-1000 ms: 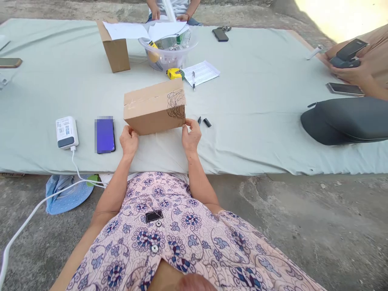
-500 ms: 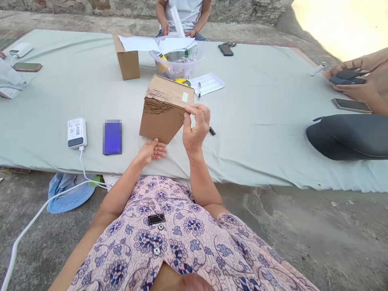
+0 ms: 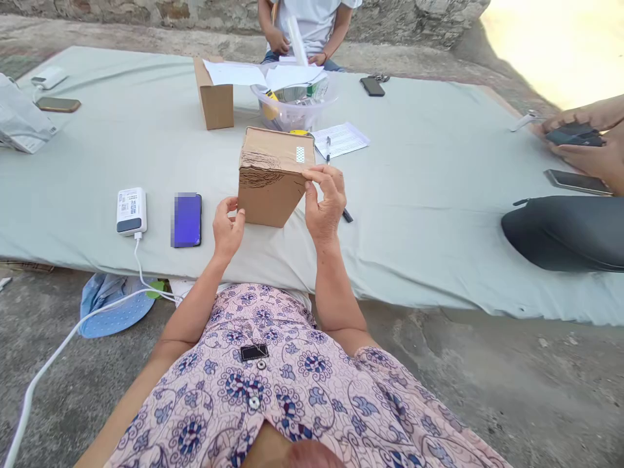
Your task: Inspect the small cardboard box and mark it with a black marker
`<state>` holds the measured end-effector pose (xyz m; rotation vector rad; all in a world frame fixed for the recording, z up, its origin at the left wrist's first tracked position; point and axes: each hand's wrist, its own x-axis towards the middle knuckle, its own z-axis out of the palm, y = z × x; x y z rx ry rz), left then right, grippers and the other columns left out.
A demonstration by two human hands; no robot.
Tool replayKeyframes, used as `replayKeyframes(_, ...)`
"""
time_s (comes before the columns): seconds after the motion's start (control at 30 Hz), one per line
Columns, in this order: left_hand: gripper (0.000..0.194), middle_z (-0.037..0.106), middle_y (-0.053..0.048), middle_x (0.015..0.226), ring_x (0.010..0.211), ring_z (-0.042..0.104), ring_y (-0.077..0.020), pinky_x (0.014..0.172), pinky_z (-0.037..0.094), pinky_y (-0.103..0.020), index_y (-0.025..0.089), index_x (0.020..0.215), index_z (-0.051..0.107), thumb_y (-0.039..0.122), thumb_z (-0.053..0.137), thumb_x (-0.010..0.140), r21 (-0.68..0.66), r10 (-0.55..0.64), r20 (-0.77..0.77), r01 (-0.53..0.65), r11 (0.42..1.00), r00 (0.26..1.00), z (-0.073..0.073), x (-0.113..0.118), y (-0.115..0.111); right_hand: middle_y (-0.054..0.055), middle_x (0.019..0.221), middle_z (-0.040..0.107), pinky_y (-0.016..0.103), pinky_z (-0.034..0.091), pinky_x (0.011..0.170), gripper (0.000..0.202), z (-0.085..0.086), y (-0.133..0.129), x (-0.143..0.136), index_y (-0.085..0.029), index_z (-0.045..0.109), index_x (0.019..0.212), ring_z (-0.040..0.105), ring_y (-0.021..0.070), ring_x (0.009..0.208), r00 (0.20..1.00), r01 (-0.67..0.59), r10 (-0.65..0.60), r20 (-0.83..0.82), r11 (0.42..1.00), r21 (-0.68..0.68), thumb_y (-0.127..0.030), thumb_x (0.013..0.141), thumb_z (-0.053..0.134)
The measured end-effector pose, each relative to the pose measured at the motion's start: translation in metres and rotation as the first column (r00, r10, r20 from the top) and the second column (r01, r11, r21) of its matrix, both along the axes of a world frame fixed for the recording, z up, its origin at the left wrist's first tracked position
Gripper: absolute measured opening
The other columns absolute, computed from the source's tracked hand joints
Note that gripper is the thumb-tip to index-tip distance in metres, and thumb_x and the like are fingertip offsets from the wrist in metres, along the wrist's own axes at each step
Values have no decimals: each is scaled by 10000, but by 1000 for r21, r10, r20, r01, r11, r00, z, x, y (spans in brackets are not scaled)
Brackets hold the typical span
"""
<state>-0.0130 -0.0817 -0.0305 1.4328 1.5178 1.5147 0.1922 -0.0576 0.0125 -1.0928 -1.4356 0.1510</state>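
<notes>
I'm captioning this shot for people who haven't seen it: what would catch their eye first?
A brown cardboard box stands out at centre, gripped by the left hand at its lower left corner and the right hand on its right side. Left of it, a purple phone and a white power bank lie on the pale green sheet.
</notes>
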Motion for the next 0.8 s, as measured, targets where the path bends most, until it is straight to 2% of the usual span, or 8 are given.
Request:
replayKeyframes(0.1,272,673,-106,1220,1100,649,-203,809,566,-289,205,1156,583,201,542,887,-22,-19,-50,18,1000,999,-16,4,0,67,1242,647,425,569,975,247,-10,-4,16,-284,674,1140,640,204,1169,998,32,-33,-43,999,-30,-367,967,518)
replayKeyframes(0.2,289,665,-117,1212,1079,648,-210,810,573,-309,193,1174,579,210,529,889,-26,-20,-78,19,999,997,-29,5,3,82,1202,661,419,568,929,290,-39,-9,43,-257,658,1173,645,189,1014,983,176,-183,-24,970,-169,-348,954,492)
replayKeyframes(0.27,315,661,-125,1214,1072,648,-218,803,577,-323,187,1195,574,203,525,885,-45,-30,-92,25,999,995,-37,5,7,109,1135,667,478,528,989,304,-64,-13,60,-214,687,1138,615,228,1022,954,301,-281,107,895,-331,-307,884,547)
replayKeyframes(0.37,345,663,-131,1210,1089,648,-232,814,579,-344,185,1225,571,181,511,885,-82,-46,-120,37,996,992,-47,4,13,165,1132,631,541,469,1022,358,-93,-19,73,-171,726,1131,568,290,1084,879,474,-350,323,706,-525,-290,805,635)
replayKeyframes(0.47,372,681,-121,1191,1045,666,-227,899,564,-387,190,1251,570,146,499,889,-100,-49,-180,32,994,982,-53,4,16,133,1067,604,482,492,935,355,-104,-22,72,-199,744,1123,577,257,971,870,491,-321,375,629,-603,-246,811,582)
replayKeyframes(0.57,389,698,-113,1174,1028,678,-227,965,538,-412,193,1254,578,112,495,883,-104,-48,-243,24,994,969,-57,5,16,66,915,576,406,500,861,365,-101,-21,68,-196,743,1076,555,205,847,912,406,-338,233,660,-632,-201,808,496)
replayKeyframes(0.67,386,709,-116,1159,1048,677,-243,956,534,-414,194,1252,585,115,509,882,-108,-56,-286,26,994,957,-58,6,15,2,827,531,314,496,734,358,-88,-22,64,-196,689,1108,509,146,735,916,199,-362,-171,782,-590,-267,813,499)
replayKeyframes(0.8,365,721,-107,1158,1080,672,-252,942,531,-403,208,1232,598,135,525,882,-111,-66,-319,31,993,946,-59,7,14,11,974,586,260,517,698,477,-53,-32,55,-275,587,1246,577,129,825,853,-51,-105,-511,958,-282,-423,796,648)
